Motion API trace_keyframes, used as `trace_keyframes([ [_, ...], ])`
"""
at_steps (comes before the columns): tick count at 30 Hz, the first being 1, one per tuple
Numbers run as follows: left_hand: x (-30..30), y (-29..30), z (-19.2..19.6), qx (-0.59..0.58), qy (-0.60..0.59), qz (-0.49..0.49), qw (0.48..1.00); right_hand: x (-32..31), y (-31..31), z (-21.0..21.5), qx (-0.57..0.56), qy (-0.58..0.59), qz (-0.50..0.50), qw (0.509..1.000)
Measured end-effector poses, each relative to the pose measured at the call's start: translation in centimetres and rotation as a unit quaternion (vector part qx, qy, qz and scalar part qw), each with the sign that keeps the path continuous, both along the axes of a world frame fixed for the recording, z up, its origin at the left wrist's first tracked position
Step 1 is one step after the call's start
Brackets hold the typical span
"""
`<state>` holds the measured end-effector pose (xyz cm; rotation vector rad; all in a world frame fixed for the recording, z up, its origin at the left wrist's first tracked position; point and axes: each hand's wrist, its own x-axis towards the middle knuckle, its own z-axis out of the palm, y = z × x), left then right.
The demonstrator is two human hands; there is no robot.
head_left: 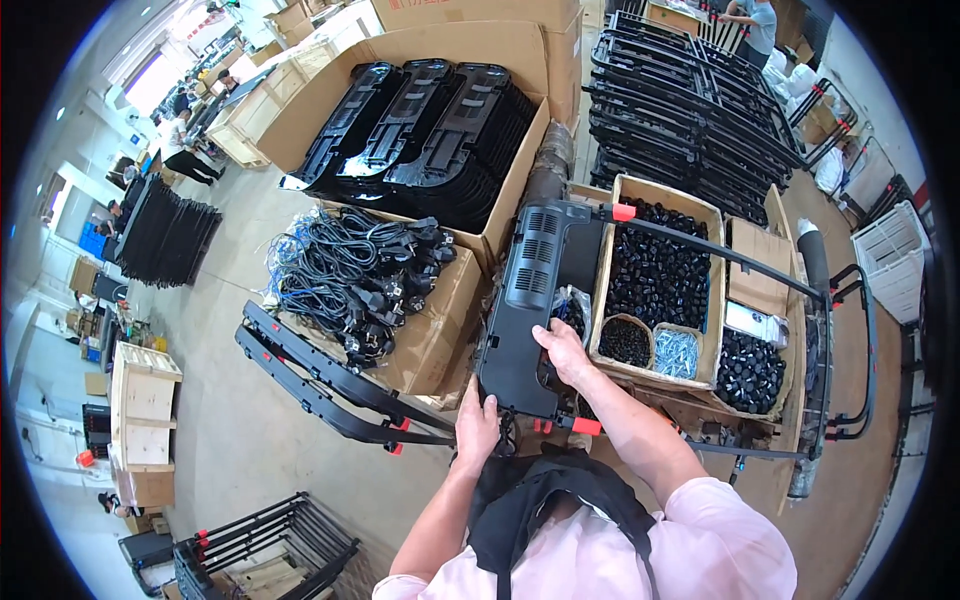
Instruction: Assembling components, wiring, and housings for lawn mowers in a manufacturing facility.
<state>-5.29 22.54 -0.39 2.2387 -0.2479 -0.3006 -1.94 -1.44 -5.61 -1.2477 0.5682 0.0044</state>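
1. At the far left, wooden crates (145,425) stand on the floor, well apart from your work; nearer in, a black tube frame (320,385) with red end caps lies in front of a carton of coiled black power cords (350,275).
2. Your left hand (476,425) is closed around the near bottom edge of the black plastic panel (530,300), thumb on top, steadying it.
3. The panel lies tilted across the black metal frame (740,265) in front of you, vent grille at the far end, its near end just above your apron.
4. Your right hand (563,350) rests on the panel's right edge, fingers curled over it; whether it pinches a small part I cannot tell.
5. To the right sits a cardboard tray (612,235) of black caps, with a small bowl of silver screws (677,352) beside it.
6. By my reading, you are seating the panel on the frame. The next move seems to call for lining up its edge squarely while the left hand holds firm, then fetching fasteners from the right.
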Motion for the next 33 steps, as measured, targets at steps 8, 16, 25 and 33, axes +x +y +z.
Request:
trace_keyframes([
  [8,0.2,-0.4,0.4,0.056,0.020,0.000,0.998,0.4,0.2,0.1,0.040,-0.012,0.001,0.999],
  [16,0.5,-0.3,1.6,0.042,0.016,-0.001,0.999,0.4,0.3,0.3,0.024,0.004,0.007,1.000],
  [25,0.4,0.6,0.1,-0.054,-0.024,0.047,0.997,-2.5,-3.6,6.1,-0.088,0.107,0.092,0.986],
  [33,-8.5,-5.6,-0.2,-0.049,0.025,-0.400,0.915,-25.3,-11.4,13.4,-0.025,0.124,0.066,0.990],
])
